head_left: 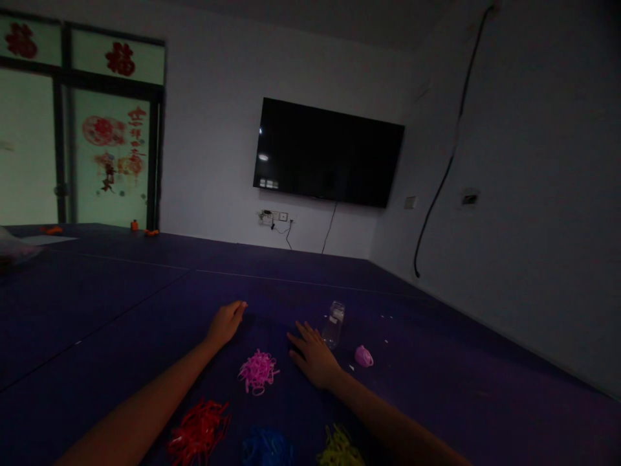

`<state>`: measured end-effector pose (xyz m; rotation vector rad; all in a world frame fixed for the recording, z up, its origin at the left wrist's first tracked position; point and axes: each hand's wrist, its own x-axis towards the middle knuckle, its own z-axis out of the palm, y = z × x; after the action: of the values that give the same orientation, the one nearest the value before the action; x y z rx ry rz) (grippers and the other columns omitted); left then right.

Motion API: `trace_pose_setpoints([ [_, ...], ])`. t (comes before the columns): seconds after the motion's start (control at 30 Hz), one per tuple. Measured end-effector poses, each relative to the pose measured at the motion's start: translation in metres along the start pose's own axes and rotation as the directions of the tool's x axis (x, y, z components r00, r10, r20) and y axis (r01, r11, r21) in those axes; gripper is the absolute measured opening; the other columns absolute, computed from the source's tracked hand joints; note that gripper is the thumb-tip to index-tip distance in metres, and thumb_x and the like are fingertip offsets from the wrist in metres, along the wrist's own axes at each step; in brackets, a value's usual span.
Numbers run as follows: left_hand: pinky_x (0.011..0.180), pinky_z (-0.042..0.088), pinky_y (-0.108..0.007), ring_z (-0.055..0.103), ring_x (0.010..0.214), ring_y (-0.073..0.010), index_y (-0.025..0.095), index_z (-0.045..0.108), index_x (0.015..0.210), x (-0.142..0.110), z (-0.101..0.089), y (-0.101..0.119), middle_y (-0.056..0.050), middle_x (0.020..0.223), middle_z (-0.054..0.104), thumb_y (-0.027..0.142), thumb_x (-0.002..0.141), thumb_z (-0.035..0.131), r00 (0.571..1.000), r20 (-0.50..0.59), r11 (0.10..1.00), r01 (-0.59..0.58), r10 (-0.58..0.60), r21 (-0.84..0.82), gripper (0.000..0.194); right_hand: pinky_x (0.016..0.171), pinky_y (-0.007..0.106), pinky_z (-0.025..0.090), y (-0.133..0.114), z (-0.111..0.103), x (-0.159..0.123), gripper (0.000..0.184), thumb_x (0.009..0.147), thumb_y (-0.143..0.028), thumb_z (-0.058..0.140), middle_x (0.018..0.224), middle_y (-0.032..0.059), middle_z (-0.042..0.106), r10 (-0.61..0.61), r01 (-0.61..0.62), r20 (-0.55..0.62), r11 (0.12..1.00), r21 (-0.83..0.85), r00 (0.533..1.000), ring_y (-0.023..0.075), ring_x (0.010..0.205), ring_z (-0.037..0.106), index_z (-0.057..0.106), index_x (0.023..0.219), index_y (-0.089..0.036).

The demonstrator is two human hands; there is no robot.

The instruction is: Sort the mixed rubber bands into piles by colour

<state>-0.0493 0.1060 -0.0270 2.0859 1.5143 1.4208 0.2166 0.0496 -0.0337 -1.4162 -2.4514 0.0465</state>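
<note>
My left hand [227, 325] rests on the dark purple table with its fingers curled together. Whatever it may hold is hidden. My right hand [314, 357] lies palm down, fingers spread, holding nothing. Beside its fingertips is a clear bottle [334, 325]; whether it stands or lies I cannot tell. To the right sits a pink cap [363, 356] with a loop. Between my forearms are a pile of pink rubber bands [259, 371] and, nearer me, a blue pile [268, 446]. A red pile [200, 430] lies by my left forearm, a yellow-green pile [338, 446] by my right.
Small white scraps [387, 317] dot the table [466, 388] on the right. At the far left are a clear plastic bag [17, 249] and several orange objects [151, 233]. A television [330, 154] hangs on the wall, and a black cable [444, 175] runs down at the right.
</note>
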Motion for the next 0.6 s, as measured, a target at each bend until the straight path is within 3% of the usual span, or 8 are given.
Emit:
trace_pose_setpoints([
  [0.13,0.053,0.039,-0.025,0.057,0.052,-0.0174,0.018,0.064,0.081,0.000,0.000,-0.001,-0.001,0.055,0.058,0.049,0.087,0.029,1.000,0.004,1.000,0.004,-0.004,0.003,0.048,0.106,0.051,0.019,0.002,0.003,0.007,0.048,0.090,-0.044,0.038,0.146,0.0109,0.028,0.071,-0.071,0.005,0.997,0.020,0.997,0.0315,0.135,0.020,0.043,0.134,-0.024],
  [0.27,0.052,0.040,-0.025,0.058,0.053,-0.0176,0.017,0.065,0.081,0.000,0.000,0.001,-0.001,0.055,0.059,0.049,0.088,0.028,1.000,0.012,1.000,0.019,-0.019,0.024,0.049,0.108,0.042,0.021,0.003,0.002,0.007,0.048,0.091,-0.040,0.036,0.139,0.0147,0.040,0.023,-0.024,0.028,0.999,0.047,0.999,0.0265,0.131,0.031,0.046,0.131,-0.015],
  [0.6,0.054,0.040,-0.025,0.058,0.055,-0.0174,0.017,0.065,0.081,0.001,0.000,0.001,-0.001,0.055,0.059,0.047,0.088,0.028,1.000,0.011,0.999,-0.001,0.001,0.032,0.048,0.108,0.041,0.023,-0.008,-0.005,-0.021,0.049,0.091,-0.040,0.036,0.143,0.0104,0.035,-0.034,0.032,0.026,0.995,0.091,0.999,0.0241,0.132,0.030,0.041,0.135,-0.020],
])
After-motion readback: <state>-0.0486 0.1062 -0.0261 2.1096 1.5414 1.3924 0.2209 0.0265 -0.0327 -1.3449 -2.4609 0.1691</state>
